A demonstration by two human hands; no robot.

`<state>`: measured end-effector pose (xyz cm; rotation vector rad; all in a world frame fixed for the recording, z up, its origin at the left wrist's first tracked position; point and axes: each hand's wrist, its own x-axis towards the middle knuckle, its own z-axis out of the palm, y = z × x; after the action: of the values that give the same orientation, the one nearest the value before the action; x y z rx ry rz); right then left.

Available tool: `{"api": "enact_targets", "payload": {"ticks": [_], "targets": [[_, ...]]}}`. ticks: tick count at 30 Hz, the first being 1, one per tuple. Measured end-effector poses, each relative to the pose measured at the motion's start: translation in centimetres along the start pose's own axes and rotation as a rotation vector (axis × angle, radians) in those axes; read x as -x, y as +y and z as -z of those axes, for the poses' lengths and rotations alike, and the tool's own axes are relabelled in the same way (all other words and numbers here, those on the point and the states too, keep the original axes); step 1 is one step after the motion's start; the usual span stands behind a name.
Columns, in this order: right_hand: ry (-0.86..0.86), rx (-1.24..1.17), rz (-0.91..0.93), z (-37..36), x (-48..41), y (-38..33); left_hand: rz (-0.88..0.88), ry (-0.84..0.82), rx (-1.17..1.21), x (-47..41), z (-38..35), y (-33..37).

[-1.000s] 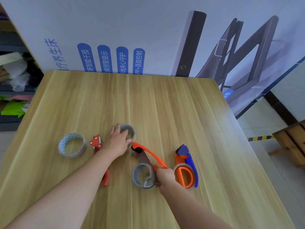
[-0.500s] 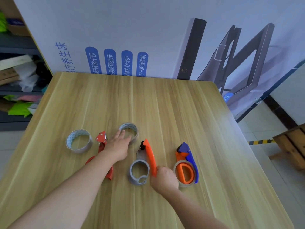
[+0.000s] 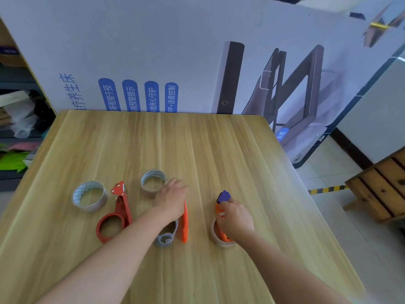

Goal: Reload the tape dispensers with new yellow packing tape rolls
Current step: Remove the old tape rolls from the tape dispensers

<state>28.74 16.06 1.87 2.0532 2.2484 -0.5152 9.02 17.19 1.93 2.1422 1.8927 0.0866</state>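
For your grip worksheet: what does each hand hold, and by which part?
Right hand grips the blue-orange dispenser by its neck, below the blue head. Left hand lies over the grey-orange dispenser; a grip cannot be told.

Row noted on near half of table (image 3: 197, 145). Leftmost tape roll (image 3: 89, 195) was set at far left, left dispenser (image 3: 116, 213) just right of it. Second tape roll (image 3: 152, 183) was placed behind middle dispenser (image 3: 184, 227), left hand (image 3: 171, 200) laid over that dispenser's far end. Right dispenser (image 3: 224, 196) was found rightmost, under right hand (image 3: 235, 218).
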Motion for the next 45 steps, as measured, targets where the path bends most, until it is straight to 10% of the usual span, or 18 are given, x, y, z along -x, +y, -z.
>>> {"api": "enact_targets", "payload": {"ticks": [15, 30, 45], "targets": [[-0.357, -0.054, 0.047, -0.5, -1.1, 8.8, 0.058, -0.185, 0.006, 2.7, -8.4, 12.2], [-0.586, -0.906, -0.166, -0.2, -3.3, 10.8, 0.271, -0.051, 0.527, 3.0, -8.5, 12.7], [-0.511, -0.943, -0.252, 0.4, -4.2, 10.2, 0.465, 0.350, 0.644, -1.3, -2.5, 9.6]]}}
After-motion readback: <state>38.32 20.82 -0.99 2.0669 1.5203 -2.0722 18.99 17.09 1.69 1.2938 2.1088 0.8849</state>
